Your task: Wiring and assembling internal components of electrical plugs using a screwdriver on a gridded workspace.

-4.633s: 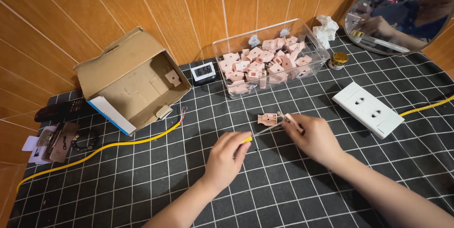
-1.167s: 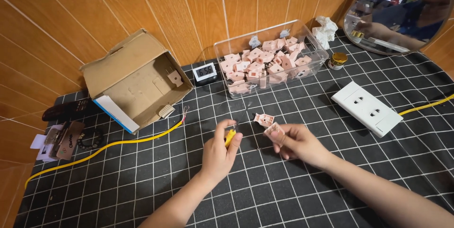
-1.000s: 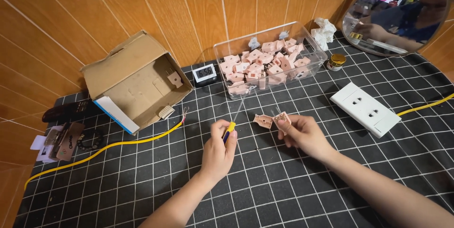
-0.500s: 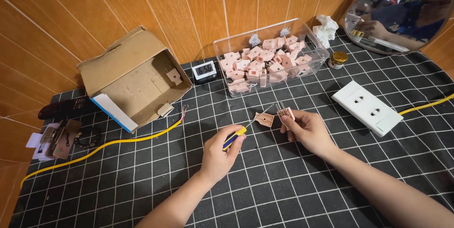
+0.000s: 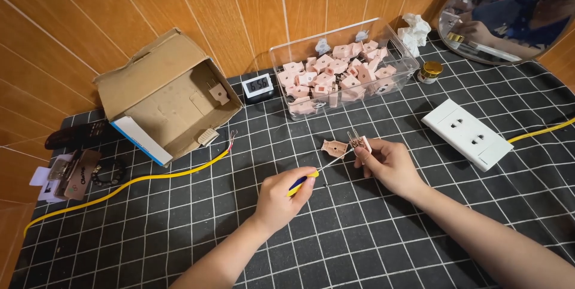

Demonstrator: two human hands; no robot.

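My left hand (image 5: 280, 198) grips a small screwdriver (image 5: 304, 180) with a yellow and blue handle, its thin shaft pointing up and right towards my right hand. My right hand (image 5: 389, 164) holds a pink plug half (image 5: 358, 142) with metal prongs sticking up. The screwdriver tip reaches that part. A second pink plug half (image 5: 333, 147) lies on the black gridded mat just left of my right hand.
A clear plastic bin (image 5: 281, 68) holds several pink plug parts. An open cardboard box (image 5: 162, 103) lies at left, a small digital clock (image 5: 257, 86) beside it. A yellow cable (image 5: 138, 179) crosses the mat. A white double socket (image 5: 466, 133), a small jar (image 5: 430, 71) and a mirror (image 5: 509, 10) are at right.
Both hands shifted slightly over the last second. The screwdriver swung from pointing up to pointing right, and its tip now meets the plug half in my right hand.
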